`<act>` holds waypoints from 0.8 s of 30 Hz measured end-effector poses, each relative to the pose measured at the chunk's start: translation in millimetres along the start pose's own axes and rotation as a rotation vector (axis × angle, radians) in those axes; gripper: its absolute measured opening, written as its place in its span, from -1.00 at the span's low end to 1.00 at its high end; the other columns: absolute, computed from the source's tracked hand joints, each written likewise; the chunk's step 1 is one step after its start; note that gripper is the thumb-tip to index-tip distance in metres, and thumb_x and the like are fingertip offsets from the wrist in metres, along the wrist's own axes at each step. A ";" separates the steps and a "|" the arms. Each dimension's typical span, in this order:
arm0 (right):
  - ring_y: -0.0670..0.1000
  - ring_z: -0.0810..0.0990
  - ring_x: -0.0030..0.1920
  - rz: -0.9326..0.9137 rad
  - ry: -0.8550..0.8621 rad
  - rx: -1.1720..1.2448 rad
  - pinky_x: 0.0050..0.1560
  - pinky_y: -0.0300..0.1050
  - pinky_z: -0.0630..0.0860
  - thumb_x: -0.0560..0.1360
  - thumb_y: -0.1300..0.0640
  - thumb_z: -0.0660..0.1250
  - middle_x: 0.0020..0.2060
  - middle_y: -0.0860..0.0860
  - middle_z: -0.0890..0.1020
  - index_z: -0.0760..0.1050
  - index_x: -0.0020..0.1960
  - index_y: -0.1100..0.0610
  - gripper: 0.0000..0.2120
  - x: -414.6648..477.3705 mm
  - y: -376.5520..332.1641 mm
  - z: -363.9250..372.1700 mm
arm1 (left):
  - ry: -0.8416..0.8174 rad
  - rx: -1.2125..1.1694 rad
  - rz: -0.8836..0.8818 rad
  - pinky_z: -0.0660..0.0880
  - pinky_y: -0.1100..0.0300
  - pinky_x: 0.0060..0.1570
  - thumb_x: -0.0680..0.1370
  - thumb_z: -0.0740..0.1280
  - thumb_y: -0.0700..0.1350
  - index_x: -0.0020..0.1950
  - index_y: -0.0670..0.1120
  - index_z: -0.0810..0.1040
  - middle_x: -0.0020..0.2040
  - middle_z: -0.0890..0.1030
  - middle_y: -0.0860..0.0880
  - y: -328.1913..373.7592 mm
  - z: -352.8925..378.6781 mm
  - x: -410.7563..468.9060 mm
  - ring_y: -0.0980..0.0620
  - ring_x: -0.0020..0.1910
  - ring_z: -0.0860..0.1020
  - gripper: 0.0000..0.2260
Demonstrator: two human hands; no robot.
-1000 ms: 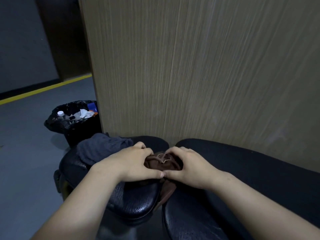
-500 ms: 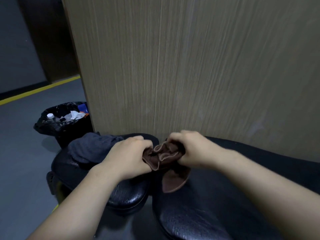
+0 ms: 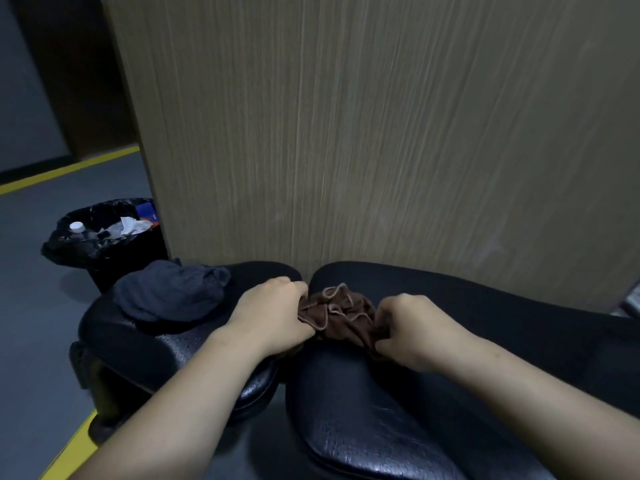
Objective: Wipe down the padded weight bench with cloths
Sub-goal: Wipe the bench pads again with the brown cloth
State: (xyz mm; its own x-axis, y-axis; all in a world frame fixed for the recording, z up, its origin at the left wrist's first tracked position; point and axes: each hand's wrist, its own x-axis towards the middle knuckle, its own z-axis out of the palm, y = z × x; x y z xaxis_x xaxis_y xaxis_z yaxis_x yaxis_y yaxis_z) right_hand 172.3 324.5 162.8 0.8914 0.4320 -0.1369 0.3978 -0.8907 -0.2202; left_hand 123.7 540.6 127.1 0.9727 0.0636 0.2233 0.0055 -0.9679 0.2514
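Parted now, where 1 s ago they met thumb to thumb, my 2 hands show the brown ruffled cloth with a pale stitched edge (image 3: 341, 311) between them, and the flap that hung loose 0.5 s ago no longer dangles below. My left hand (image 3: 273, 313) grips the cloth's left end in curled fingers. My right hand (image 3: 412, 329) clutches the right end the same way. The cloth sits at the left end of the long black padded vinyl bench pad (image 3: 363, 427), just beside the gap that splits it from the short black seat pad (image 3: 180, 344). A crumpled dark grey cloth (image 3: 173, 294) lies on that seat pad, untouched.

I judge the step in hand to be opening out the brown cloth before wiping. To do it well I would draw the 2 ends apart until the folds flatten, then press it down with a flat palm, so a broad face meets the vinyl rather than a lump.

Both sets of fingertips are buried in fabric, so I cannot tell how much cloth each holds, nor whether the cloth rests on the pad or hangs just above it. The long pad runs off the right edge, and a tall wood-grain panel (image 3: 381, 133) blocks everything beyond.
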 end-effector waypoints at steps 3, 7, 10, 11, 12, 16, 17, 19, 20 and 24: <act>-0.07 0.60 -0.22 0.093 0.027 0.076 -0.32 -0.22 0.54 0.39 0.06 0.43 -0.20 -0.06 0.61 0.56 -0.13 0.01 -0.91 -1.4 7.5 -5.2 | 0.012 -0.026 -0.021 0.35 0.11 -0.28 0.38 0.35 0.19 -0.15 0.00 0.48 -0.20 0.52 0.05 6.5 1.9 0.3 -0.02 -0.16 0.52 -0.73; -0.03 0.65 -0.33 0.199 -0.050 0.496 -0.19 -0.07 0.64 0.37 0.14 0.45 -0.29 0.06 0.72 0.57 -0.18 0.10 -0.92 -9.5 -1.0 7.7 | 0.014 -0.067 -0.038 0.41 0.09 -0.27 0.40 0.39 0.15 -0.02 -0.01 0.36 -0.12 0.51 0.02 30.5 9.3 0.9 -0.04 -0.15 0.53 -0.65; -0.04 0.63 -0.23 0.182 -0.167 0.619 -0.13 -0.08 0.61 0.39 0.09 0.50 -0.17 0.07 0.73 0.59 -0.09 0.12 -0.83 -18.0 -6.0 10.8 | 0.005 -0.019 0.014 0.35 0.12 -0.27 0.46 0.37 0.13 0.00 0.03 0.31 -0.04 0.45 0.03 40.5 11.2 2.8 -0.02 -0.14 0.49 -0.69; -0.06 0.63 -0.20 0.163 -0.137 0.558 -0.12 -0.09 0.60 0.40 0.01 0.49 -0.16 0.04 0.72 0.58 -0.09 0.08 -0.81 -18.7 -3.7 7.2 | -0.008 -0.006 0.024 0.36 0.12 -0.26 0.46 0.38 0.15 0.01 0.05 0.31 -0.04 0.43 0.05 40.1 10.9 3.2 0.00 -0.13 0.49 -0.67; -0.07 0.62 -0.16 0.152 -0.054 0.472 -0.12 -0.09 0.57 0.42 -0.09 0.47 -0.15 -0.01 0.69 0.55 -0.06 0.04 -0.75 -18.8 -0.6 2.3 | -0.027 -0.007 0.027 0.39 0.11 -0.25 0.45 0.39 0.19 0.01 0.06 0.31 -0.06 0.42 0.07 38.7 10.7 2.9 0.02 -0.11 0.49 -0.65; 0.01 0.47 0.24 0.082 0.151 0.361 0.11 -0.16 0.43 0.33 -0.31 0.46 0.20 -0.06 0.39 0.22 0.40 0.03 -0.19 -11.1 1.8 -1.8 | -0.101 -0.025 0.061 0.42 0.12 -0.25 0.42 0.37 0.20 -0.07 0.10 0.29 -0.12 0.43 0.11 36.3 11.2 1.9 0.08 -0.15 0.49 -0.68; 0.06 0.40 0.34 0.045 0.100 0.324 0.24 -0.11 0.41 0.32 -0.30 0.48 0.30 0.00 0.34 0.09 0.51 0.05 -0.04 -5.5 1.7 4.2 | -0.126 -0.028 0.074 0.42 0.11 -0.23 0.41 0.36 0.19 -0.08 0.11 0.29 -0.12 0.44 0.11 36.3 10.2 1.7 0.08 -0.15 0.49 -0.70; 0.12 0.37 0.39 -0.072 0.004 0.207 0.36 -0.04 0.37 0.34 -0.19 0.51 0.37 0.05 0.33 -0.01 0.58 -0.01 0.01 6.8 8.1 15.7 | -0.189 -0.031 0.092 0.48 0.08 -0.13 0.40 0.37 0.18 -0.06 0.14 0.32 -0.08 0.44 0.12 33.6 6.2 1.7 0.08 -0.09 0.49 -0.72; 0.10 0.41 0.36 -0.165 -0.006 0.165 0.35 -0.06 0.39 0.37 -0.11 0.51 0.32 0.04 0.39 0.07 0.57 -0.05 -0.08 11.8 16.1 17.7 | -0.217 -0.025 0.092 0.50 0.07 -0.07 0.40 0.38 0.17 -0.04 0.14 0.35 -0.07 0.44 0.13 30.0 4.2 1.8 0.08 -0.06 0.49 -0.72; -0.05 0.51 0.24 -0.383 0.000 0.059 0.30 -0.15 0.41 0.42 0.12 0.44 0.21 -0.10 0.54 0.38 0.41 -0.12 -0.40 15.9 56.5 6.7 | -0.268 -0.071 0.061 0.50 0.07 -0.01 0.32 0.46 0.15 -0.01 0.22 0.39 -0.04 0.42 0.16 14.6 -0.7 0.7 0.14 -0.03 0.48 -0.66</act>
State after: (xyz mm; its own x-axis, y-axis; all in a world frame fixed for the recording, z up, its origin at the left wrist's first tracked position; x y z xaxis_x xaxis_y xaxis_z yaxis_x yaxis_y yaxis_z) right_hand 207.5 282.0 141.7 0.6807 0.7318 -0.0339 0.6888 -0.6550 -0.3107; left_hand 124.3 526.8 131.6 0.9974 -0.0702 -0.0143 -0.0622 -0.9480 0.3121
